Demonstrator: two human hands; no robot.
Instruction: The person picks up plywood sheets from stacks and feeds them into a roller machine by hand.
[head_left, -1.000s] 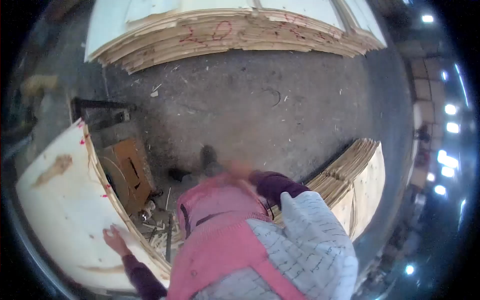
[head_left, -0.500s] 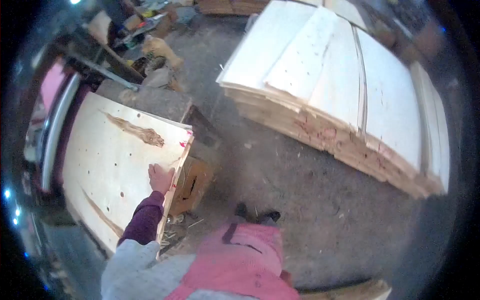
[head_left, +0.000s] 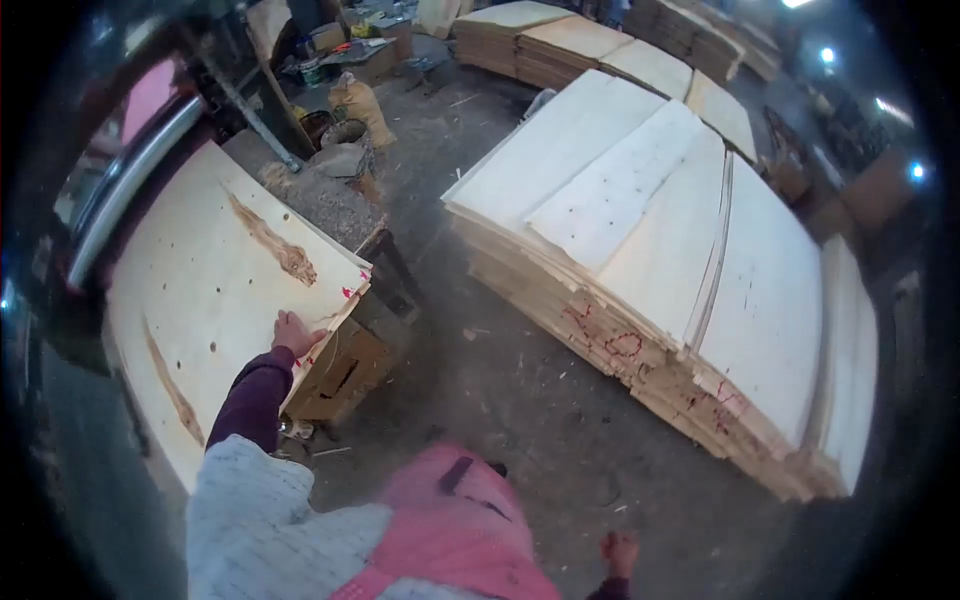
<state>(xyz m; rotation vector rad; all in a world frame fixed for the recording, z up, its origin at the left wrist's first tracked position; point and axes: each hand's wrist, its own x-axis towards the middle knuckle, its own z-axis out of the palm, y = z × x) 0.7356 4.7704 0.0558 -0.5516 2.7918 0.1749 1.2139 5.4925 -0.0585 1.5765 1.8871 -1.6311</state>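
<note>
My left hand (head_left: 297, 333) lies on the pale wood sheet (head_left: 200, 290) at the left, close to its red-marked edge, with the fingers spread and the thumb toward the edge. The sheet has dark knots and brown streaks, and other sheets show beneath its edge. Low in the view, right of the pink apron (head_left: 460, 510), my right hand (head_left: 619, 552) hangs over the floor, fingers loosely bent and somewhat apart. Nothing shows in it.
A large stack of wood sheets (head_left: 640, 200) with red writing on its side stands to the right. More stacks (head_left: 570, 45) are behind it. A cardboard box (head_left: 345, 370) sits below the left sheets. A sack (head_left: 362, 110) and a metal bar (head_left: 250, 110) are at the upper left.
The view has swung toward the left sheets and tilted up, showing more stacks behind. My left hand stays on the sheet near its edge. My right hand, hidden half a second ago, now shows low down.
</note>
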